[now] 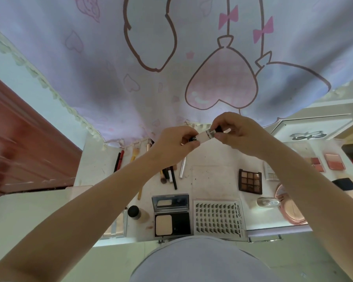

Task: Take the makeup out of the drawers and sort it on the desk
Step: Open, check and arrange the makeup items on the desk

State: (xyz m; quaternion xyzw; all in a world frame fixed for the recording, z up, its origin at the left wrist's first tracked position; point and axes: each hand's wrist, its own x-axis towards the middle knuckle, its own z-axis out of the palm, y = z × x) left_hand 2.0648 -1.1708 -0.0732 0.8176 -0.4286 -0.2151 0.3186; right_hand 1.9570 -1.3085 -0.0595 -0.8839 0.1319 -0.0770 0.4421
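Observation:
Both my hands are raised above the white desk point(214, 178) and hold one small white makeup tube point(202, 136) with black ends between them. My left hand point(177, 141) pinches its left end, and my right hand point(236, 133) pinches the silver-banded right end. Below on the desk lie brushes and pencils point(169, 176), a brown eyeshadow palette point(250, 181), an open powder compact point(172, 214), a lash tray point(218, 217) and blush palettes point(334, 161).
A lilac cartoon-printed cloth point(171, 68) hangs behind the desk. A reddish wooden cabinet point(22, 147) stands at the left. A black-capped foundation bottle point(137, 212), a pink round compact point(289, 208) and a drawer handle point(265, 238) are near the front edge.

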